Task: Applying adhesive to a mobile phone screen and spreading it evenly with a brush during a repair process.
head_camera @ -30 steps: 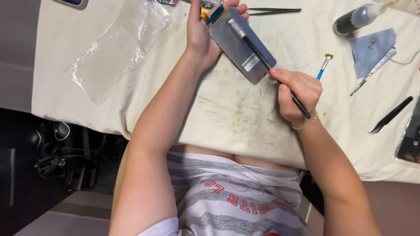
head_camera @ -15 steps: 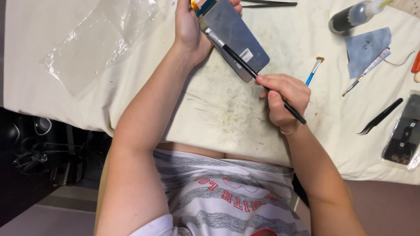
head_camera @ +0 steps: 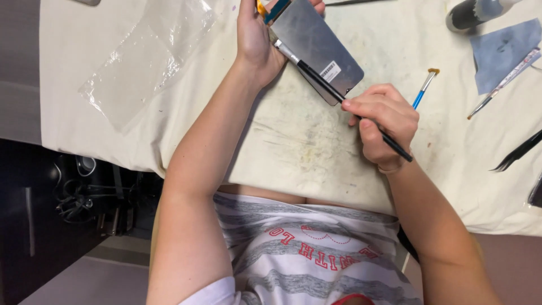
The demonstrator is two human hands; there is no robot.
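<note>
Closest to the camera there's a grey and white striped shirt (head_camera: 305, 260), both bare forearms reaching out over a stained cream cloth (head_camera: 299, 147) that covers the table. The right hand (head_camera: 383, 121) is pinched tight around a long black brush (head_camera: 339, 95), pen-style, handle sticking out past the wrist. The brush runs diagonally up-left, its metal ferrule end lying across a grey metal-backed phone screen panel (head_camera: 316, 45). The left hand (head_camera: 257, 39) grips that panel by its left edge, fingers wrapped behind it, tilting it off the cloth near the top of the view. A little blue-handled brush (head_camera: 423, 89) lies just right of the right hand. Further off: a clear plastic bag (head_camera: 141, 62) on the left, a blue cloth scrap (head_camera: 505, 51) and black tweezers (head_camera: 519, 151) on the right.
</note>
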